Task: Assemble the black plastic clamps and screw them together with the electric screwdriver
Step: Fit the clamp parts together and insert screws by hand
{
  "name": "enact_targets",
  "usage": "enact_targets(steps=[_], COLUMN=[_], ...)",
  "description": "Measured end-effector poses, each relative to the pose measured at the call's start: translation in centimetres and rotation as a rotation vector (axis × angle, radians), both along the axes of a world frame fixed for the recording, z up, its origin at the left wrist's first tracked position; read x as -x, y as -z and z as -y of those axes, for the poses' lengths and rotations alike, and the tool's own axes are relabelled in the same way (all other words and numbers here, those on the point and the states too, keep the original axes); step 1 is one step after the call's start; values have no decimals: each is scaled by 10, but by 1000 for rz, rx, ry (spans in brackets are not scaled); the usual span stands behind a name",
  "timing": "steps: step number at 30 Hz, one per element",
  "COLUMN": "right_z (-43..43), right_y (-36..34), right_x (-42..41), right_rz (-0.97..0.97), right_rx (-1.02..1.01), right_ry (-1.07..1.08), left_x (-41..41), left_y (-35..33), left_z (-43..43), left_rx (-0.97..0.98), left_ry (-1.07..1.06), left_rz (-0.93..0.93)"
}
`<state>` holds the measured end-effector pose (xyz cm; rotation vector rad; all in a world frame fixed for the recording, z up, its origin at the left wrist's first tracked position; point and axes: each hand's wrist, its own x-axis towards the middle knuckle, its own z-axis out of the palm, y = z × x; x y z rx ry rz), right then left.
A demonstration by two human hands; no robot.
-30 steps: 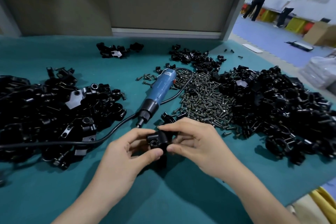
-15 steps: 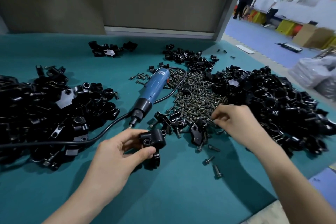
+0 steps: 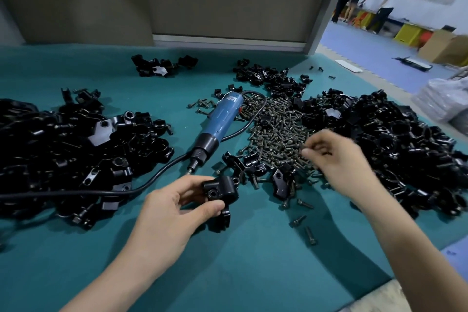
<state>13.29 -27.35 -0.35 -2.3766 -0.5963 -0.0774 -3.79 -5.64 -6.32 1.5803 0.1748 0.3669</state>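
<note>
Bench (image 3: 76, 248), teal-covered: we list two large stocks of black clamp parts on it, the left pile (image 3: 63, 154) and the right pile (image 3: 392, 147). We cannot tell which of them, if either, is finished work, so we judge the bulk of the task still open. Screw heap (image 3: 276, 139), between the piles: plentiful. Electric screwdriver (image 3: 217, 129), blue, corded: lying on the bench left of the heap, untouched, bit toward us. Left hand (image 3: 174, 213): thumb and fingers grip one clamp (image 3: 222, 189) just above the bench near the bit; its parts look fitted together, but we see no screw in it, so fastening remains. Right hand (image 3: 336, 159): fingers curled down onto the screw heap, blurred; we cannot tell whether it has a screw. Loose screws (image 3: 310, 235): scattered nearer us. Against a second ago, the right hand has left the clamp, which both hands then held, and now reaches deeper into the heap than half a second ago; the left hand's grip is unchanged.
</note>
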Motion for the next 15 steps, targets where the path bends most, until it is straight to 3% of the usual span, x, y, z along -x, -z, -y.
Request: enact_targets(steps=[3, 5, 7, 9, 15], right_z=[-13, -34, -56, -71, -83], right_y=[-18, -17, -5, 7, 24], right_x=[32, 59, 81, 93, 103], right_rz=[-125, -98, -112, -66, 315], right_rx=[-411, -471, -540, -534, -419], right_ry=[-230, -418, -474, -444, -426], left_x=[1, 1, 1, 0, 0], left_y=[0, 0, -1, -2, -3], left_z=[1, 0, -1, -1, -1], left_rx=[-10, -24, -58, -88, -76], left_ry=[-10, -6, 0, -4, 3], left_rz=[-2, 0, 0, -1, 35])
